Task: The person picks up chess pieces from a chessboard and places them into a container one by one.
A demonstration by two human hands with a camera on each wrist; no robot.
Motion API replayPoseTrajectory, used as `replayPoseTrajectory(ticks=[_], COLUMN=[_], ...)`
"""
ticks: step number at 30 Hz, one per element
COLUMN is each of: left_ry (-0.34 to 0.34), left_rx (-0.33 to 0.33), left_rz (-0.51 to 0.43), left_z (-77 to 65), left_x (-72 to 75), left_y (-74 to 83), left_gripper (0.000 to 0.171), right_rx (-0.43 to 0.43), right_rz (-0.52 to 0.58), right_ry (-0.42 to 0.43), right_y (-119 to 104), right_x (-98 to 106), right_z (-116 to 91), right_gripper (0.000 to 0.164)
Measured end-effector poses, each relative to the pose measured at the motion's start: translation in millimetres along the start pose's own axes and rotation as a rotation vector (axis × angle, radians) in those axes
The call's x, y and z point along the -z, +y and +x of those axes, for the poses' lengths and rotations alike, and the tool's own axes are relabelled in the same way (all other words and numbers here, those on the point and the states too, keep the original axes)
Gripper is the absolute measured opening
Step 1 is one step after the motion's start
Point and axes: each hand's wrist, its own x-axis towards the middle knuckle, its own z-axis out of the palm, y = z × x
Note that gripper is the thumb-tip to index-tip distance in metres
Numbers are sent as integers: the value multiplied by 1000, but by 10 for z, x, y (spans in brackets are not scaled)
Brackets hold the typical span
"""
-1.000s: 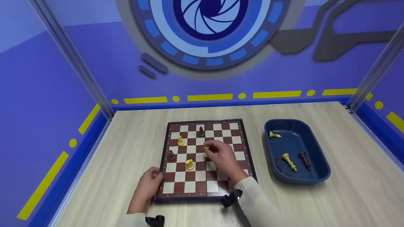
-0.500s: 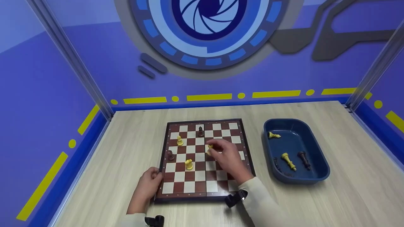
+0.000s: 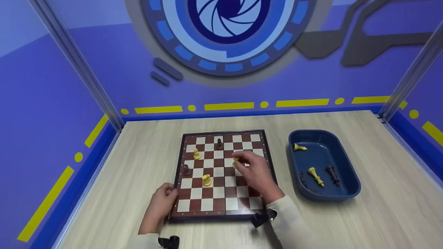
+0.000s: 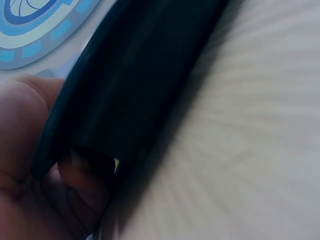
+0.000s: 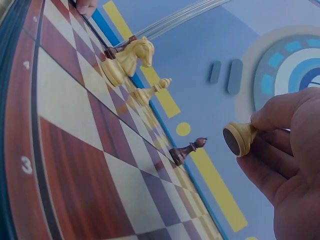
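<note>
My right hand (image 3: 256, 172) pinches a pale yellow chess piece (image 5: 240, 139) by its upper part; the fingers hide its kind. In the right wrist view, its dark underside shows, raised off the chessboard (image 3: 213, 204). My left hand (image 3: 162, 201) grips the board's left edge, with the thumb and curled fingers about the rim in the left wrist view. On the board stand a yellow knight (image 3: 206, 180), a yellow bishop (image 3: 197, 154), a dark bishop (image 3: 219, 144) and, by the left edge, a dark piece (image 3: 187, 169) too small to name.
A dark blue tray (image 3: 354, 178) stands right of the board. Inside lie a yellow piece (image 3: 315, 177), a smaller yellow piece (image 3: 300, 147) and several dark pieces (image 3: 333, 175). Blue printed walls close off the table (image 3: 155, 129) at the back and both sides.
My right hand has moved a little to the right over the board with the yellow piece between its fingers. The left hand keeps its place at the board's edge.
</note>
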Motion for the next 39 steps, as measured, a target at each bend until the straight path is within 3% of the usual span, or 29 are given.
replayPoseTrajectory(ticks=[18,28,39], left_ry=[-6,3,3], left_rx=[3,3,-11], left_rz=[2,-2,-1], left_z=[-3,-2,-4], left_x=[2,9,8], left_y=[1,3,10], left_gripper=[19,19,18], right_rx=[-1,-42,-42], right_rz=[-43,35,-21], right_ry=[53,54,69], right_y=[6,35,84], right_x=[243,407,597], right_z=[-18,-11,-16], right_gripper=[22,20,22])
